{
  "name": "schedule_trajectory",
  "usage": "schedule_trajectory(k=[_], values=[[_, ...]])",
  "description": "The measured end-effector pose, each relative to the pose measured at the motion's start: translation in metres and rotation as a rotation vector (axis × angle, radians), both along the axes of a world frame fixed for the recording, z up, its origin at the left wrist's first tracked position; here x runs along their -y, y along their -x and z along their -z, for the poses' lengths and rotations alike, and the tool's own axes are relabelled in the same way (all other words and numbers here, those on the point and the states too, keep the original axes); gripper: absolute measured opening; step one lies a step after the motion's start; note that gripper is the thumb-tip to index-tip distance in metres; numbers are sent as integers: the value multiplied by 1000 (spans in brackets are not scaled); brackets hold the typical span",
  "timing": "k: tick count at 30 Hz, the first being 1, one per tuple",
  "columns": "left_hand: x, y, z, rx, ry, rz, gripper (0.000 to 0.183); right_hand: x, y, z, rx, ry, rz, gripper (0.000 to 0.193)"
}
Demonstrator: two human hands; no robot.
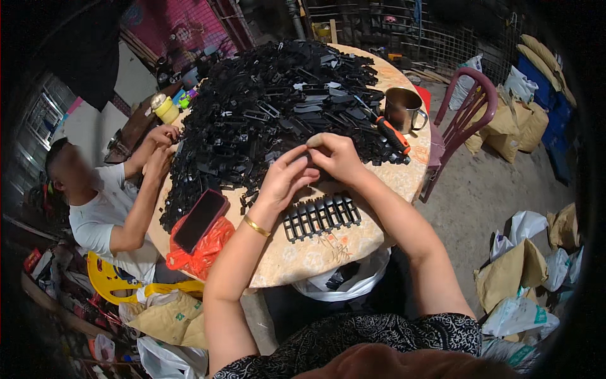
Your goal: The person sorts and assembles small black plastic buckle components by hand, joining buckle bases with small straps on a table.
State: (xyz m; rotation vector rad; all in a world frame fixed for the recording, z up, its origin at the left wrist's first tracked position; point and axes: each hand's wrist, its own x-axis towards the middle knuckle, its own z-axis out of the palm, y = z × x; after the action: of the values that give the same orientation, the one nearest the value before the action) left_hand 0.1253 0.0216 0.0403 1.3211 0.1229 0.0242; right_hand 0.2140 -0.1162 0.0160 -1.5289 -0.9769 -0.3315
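My left hand (288, 179) and my right hand (336, 158) meet above the near side of the table, fingertips pinched together. Whatever they hold between them is too small or hidden to make out. Just beyond them spreads a large heap of black plastic parts (252, 114). Below my hands, a row of black frame-like plastic pieces (322, 218) lies side by side near the table's front edge.
The round table (278, 268) bears a phone (201, 221) on a red plastic bag (211, 249), an orange-handled screwdriver (392, 134), a metal mug (404, 108) and a yellow-lidded jar (165, 108). A co-worker (110, 202) sits at left. A plastic chair (470, 95) and sacks (514, 271) stand at right.
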Motion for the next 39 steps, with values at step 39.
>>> schedule_trajectory(k=[39], values=[[4,7,12,166,271,6,33,3,24,-15,207,143,36,31]])
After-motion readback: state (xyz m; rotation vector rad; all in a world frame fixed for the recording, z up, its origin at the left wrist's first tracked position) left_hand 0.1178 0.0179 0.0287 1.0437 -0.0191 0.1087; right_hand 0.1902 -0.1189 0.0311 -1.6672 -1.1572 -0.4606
